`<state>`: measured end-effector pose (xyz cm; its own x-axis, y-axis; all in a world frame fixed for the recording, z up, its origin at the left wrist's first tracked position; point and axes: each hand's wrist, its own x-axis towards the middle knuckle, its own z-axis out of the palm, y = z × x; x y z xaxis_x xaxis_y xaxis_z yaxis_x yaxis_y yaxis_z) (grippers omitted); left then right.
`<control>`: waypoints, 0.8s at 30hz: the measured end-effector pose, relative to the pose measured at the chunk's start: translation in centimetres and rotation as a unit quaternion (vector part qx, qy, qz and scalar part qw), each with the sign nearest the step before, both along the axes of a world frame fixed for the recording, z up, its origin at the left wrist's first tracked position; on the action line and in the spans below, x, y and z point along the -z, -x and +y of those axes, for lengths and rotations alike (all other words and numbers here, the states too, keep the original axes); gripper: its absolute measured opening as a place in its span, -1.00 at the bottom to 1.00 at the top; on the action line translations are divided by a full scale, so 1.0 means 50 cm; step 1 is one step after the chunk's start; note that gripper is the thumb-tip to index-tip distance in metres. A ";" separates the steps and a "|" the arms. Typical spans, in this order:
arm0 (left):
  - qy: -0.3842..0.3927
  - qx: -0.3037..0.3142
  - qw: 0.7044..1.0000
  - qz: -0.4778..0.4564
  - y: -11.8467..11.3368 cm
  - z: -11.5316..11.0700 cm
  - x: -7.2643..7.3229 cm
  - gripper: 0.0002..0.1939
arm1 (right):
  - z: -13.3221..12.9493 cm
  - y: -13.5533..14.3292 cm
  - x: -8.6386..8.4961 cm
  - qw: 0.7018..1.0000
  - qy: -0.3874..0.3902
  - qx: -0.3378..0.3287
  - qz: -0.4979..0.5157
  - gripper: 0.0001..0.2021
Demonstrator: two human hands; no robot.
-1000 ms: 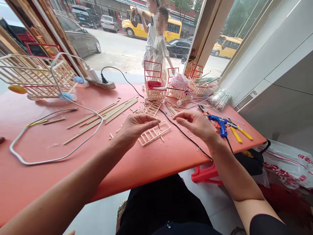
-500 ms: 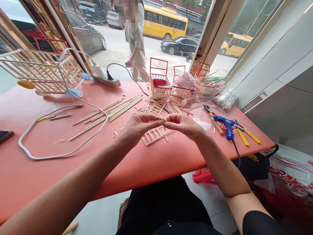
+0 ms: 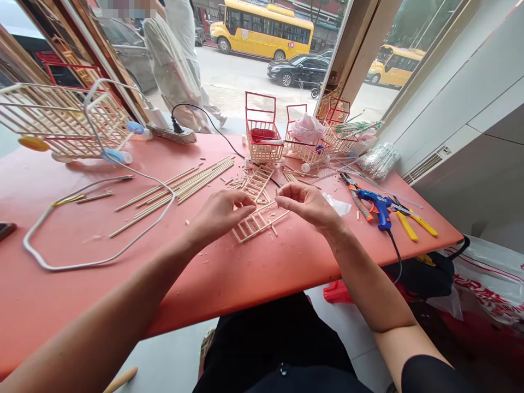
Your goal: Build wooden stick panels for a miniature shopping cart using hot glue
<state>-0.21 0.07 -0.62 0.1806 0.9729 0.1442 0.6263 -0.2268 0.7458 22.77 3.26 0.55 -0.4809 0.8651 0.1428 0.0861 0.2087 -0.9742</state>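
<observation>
The pale wooden ladder-shaped frame (image 3: 264, 227) on the smooth orange-red table (image 3: 262, 278) already has rungs along its rails, while the bare right hand (image 3: 306, 205) pinches 1 short pale wooden stick (image 3: 276, 196), still unattached, and the bare left hand (image 3: 221, 213), apparently empty, curves its fingers slightly apart.

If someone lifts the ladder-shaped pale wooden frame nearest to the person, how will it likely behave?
The ladder-shaped pale wooden frame is probably light, being thin sticks with open gaps. It should feel rather stiff, since its sticks look straight. It may be fragile where the sticks join, because they are so slender.
</observation>
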 end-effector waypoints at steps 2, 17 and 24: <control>-0.002 0.016 0.999 0.049 0.001 0.003 0.011 -0.72 | 0.002 -0.002 0.004 1.000 -0.016 0.015 -0.004 -0.64; 0.027 -0.004 0.994 0.109 -0.027 -0.005 0.019 -0.83 | 0.013 -0.005 0.018 0.998 0.011 0.049 -0.045 -0.68; 0.072 -0.026 0.996 0.036 -0.034 -0.009 0.019 -0.87 | 0.017 0.001 0.035 0.997 0.037 0.026 -0.068 -0.71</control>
